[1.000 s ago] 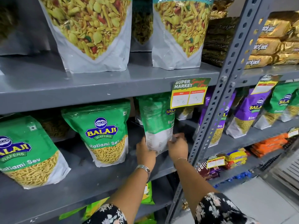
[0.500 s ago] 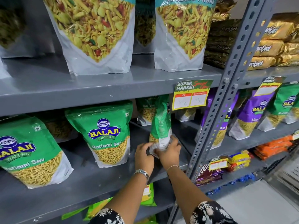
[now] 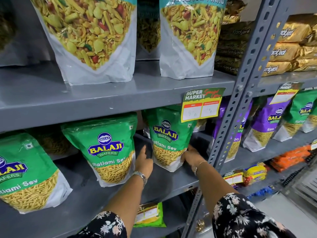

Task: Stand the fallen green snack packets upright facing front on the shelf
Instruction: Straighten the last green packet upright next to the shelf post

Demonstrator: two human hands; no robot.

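Observation:
Three green Ratlami Sev packets stand upright on the grey middle shelf (image 3: pixel 163 184), labels to the front. The right packet (image 3: pixel 169 137) stands between my hands. My left hand (image 3: pixel 143 161) presses its lower left edge and my right hand (image 3: pixel 191 156) grips its lower right corner. The middle packet (image 3: pixel 108 148) stands just left of my left hand. The left packet (image 3: pixel 24 170) is partly cut off by the frame edge. More packets stand in shadow behind the front row.
A price tag (image 3: pixel 202 103) hangs from the upper shelf edge over the right packet's top. A grey slotted upright (image 3: pixel 238 107) stands close to my right hand. White mixture pouches (image 3: pixel 89 40) fill the shelf above; purple packets (image 3: pixel 264 122) stand in the bay to the right.
The right packet has turned from back-facing, through edge-on, to label-front, and now stands on the shelf. My hands have moved from its lower middle to either side of its base.

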